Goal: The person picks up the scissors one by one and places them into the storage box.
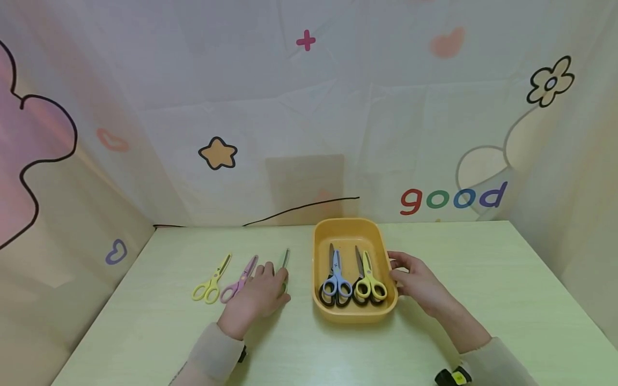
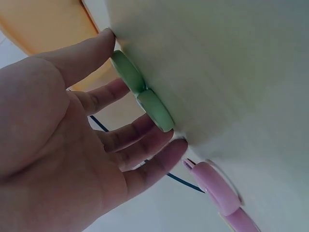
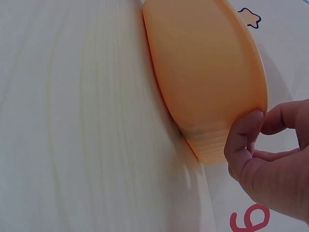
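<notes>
My left hand (image 1: 263,289) reaches down over a green pair of scissors (image 1: 285,262). In the left wrist view, its thumb and fingers are spread around the green scissor handles (image 2: 154,110), fingertips right at the tabletop. A purple pair of scissors (image 1: 234,288) lies just left of that hand, partly covered by it. My right hand (image 1: 416,279) holds the right side of a yellow tray (image 1: 354,316); in the right wrist view, thumb and fingers pinch its rim. Inside the tray lie blue scissors (image 1: 337,273) and yellow-green scissors (image 1: 368,276), each resting over a black-handled pair.
Farthest left on the light tabletop (image 1: 145,321) lies a yellow pair of scissors (image 1: 211,284). A printed curtain (image 1: 309,118) hangs along the table's back edge and both sides.
</notes>
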`<state>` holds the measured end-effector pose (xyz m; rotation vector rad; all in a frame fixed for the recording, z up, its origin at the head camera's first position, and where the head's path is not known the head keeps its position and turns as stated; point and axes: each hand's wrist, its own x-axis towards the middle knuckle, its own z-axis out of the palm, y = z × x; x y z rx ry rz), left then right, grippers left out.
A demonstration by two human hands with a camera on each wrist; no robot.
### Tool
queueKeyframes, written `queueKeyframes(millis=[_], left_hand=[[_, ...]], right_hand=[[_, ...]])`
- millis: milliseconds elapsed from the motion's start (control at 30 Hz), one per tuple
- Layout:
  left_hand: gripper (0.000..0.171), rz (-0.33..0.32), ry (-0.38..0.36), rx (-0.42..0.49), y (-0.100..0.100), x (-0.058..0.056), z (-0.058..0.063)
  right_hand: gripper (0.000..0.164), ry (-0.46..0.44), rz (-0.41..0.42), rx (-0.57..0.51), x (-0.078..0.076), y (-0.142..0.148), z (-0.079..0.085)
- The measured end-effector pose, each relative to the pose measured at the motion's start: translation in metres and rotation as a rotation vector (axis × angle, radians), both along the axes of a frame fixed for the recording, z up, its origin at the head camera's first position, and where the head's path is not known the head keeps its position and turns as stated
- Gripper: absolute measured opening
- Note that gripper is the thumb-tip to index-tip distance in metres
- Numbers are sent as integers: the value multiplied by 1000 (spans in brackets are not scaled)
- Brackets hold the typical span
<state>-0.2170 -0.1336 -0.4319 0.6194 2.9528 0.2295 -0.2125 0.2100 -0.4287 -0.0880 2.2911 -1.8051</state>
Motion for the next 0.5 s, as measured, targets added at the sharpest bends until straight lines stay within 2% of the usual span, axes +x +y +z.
queueKeyframes(millis=[500], left_hand=[[27,-66,60,-23,1,-3,-2]], right_hand=[[57,1,12,5,3,0,2]])
